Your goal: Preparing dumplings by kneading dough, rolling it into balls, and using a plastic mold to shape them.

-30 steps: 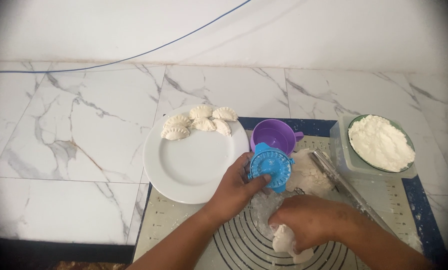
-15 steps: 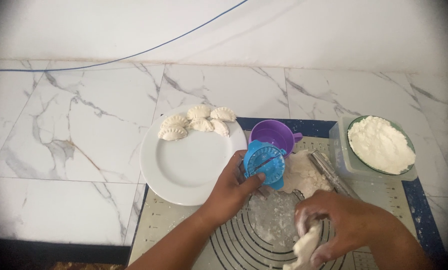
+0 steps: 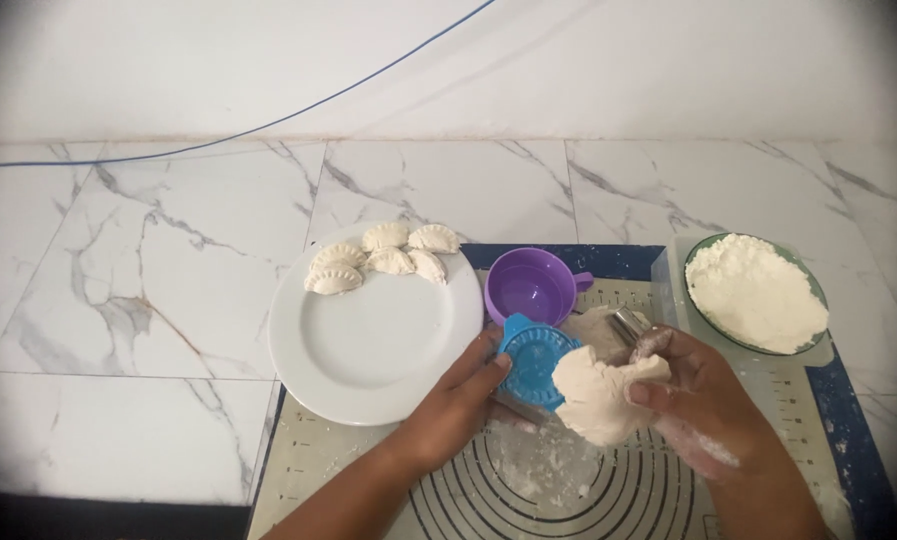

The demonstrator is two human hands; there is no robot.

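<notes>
Left hand (image 3: 458,405) is gripping the blue dumpling press (image 3: 531,362) at mat centre, right hand (image 3: 703,400) is clutching a dough lump (image 3: 598,392) at its 3 o'clock, touching it.

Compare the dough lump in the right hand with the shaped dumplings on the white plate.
The dough lump is one large, ragged, unshaped piece; the dumplings are small half-moons with crimped edges. The dough lump is held above the mat in the right hand; the dumplings lie in a cluster at the far rim of the white plate, untouched. Both are the same pale, off-white dough.
</notes>
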